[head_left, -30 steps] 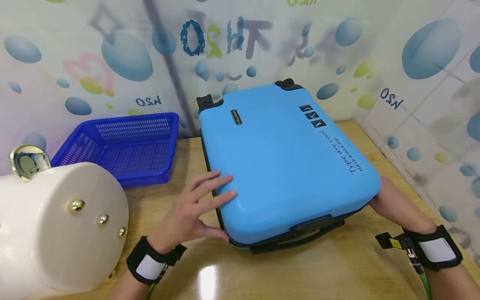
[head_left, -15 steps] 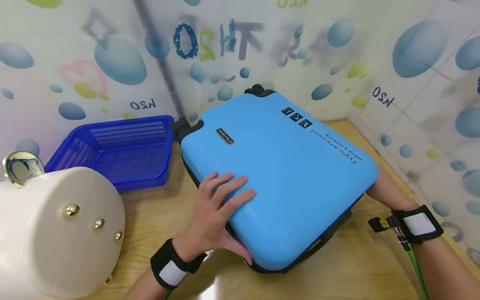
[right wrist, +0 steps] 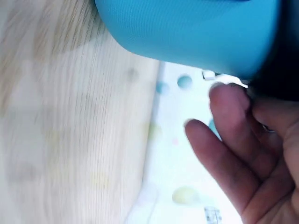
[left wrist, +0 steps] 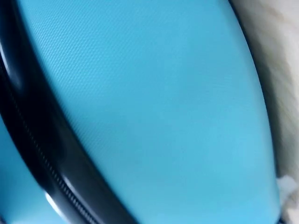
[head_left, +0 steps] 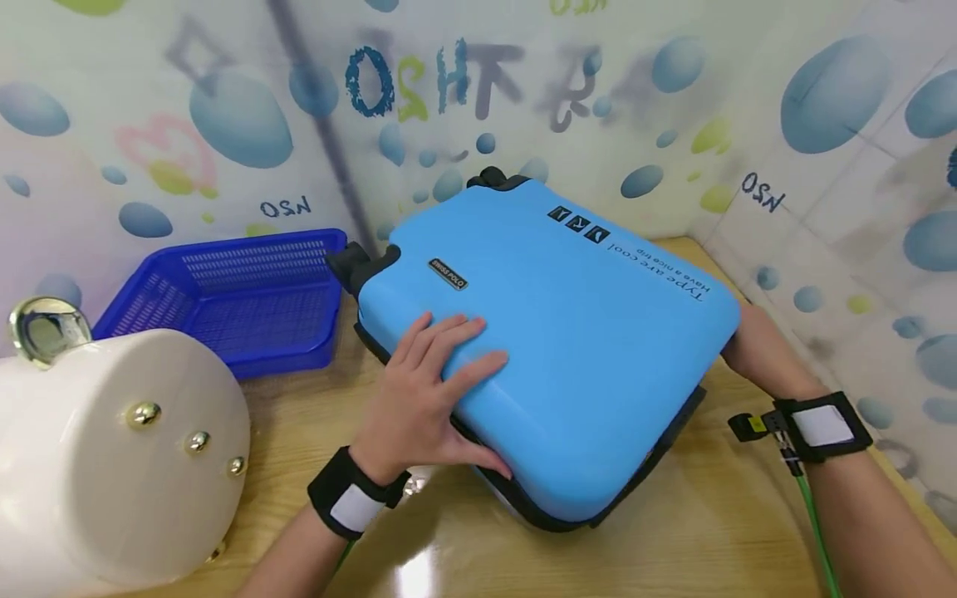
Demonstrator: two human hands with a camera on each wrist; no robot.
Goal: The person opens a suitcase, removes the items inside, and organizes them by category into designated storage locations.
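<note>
Suitcase [head_left: 553, 332], bright blue hard shell w/ black zip band, lies flat on the wooden counter [head_left: 673, 548], skewed diagonally, wheels toward the back wall. Left hand [head_left: 434, 390] rests flat on the lid near its left edge, fingers [head_left: 456, 332] spread and straight, thumb hooked along the lower rim. Right hand [head_left: 751, 349] is at the far right corner, mostly hidden behind the shell; right wrist view shows relaxed, uncurled fingers [right wrist: 224, 154] just beside the blue edge, so no clamp, more a flat push or support.

Judgement: it's being swivelled on the counter. To do it well: keep the left palm as pivot w/ light downward pressure, push w/ the right at the corner, keep wheels clear of the blue basket [head_left: 247, 291] and the white round case [head_left: 112, 457] at left.

Vs 1.0 s ago: case then lay squarer to the counter edge, handle side facing the person; now turned counter-clockwise, wheel end closer to the basket. Left hand sits further onto the lid; right wrist has come up and inward.
</note>
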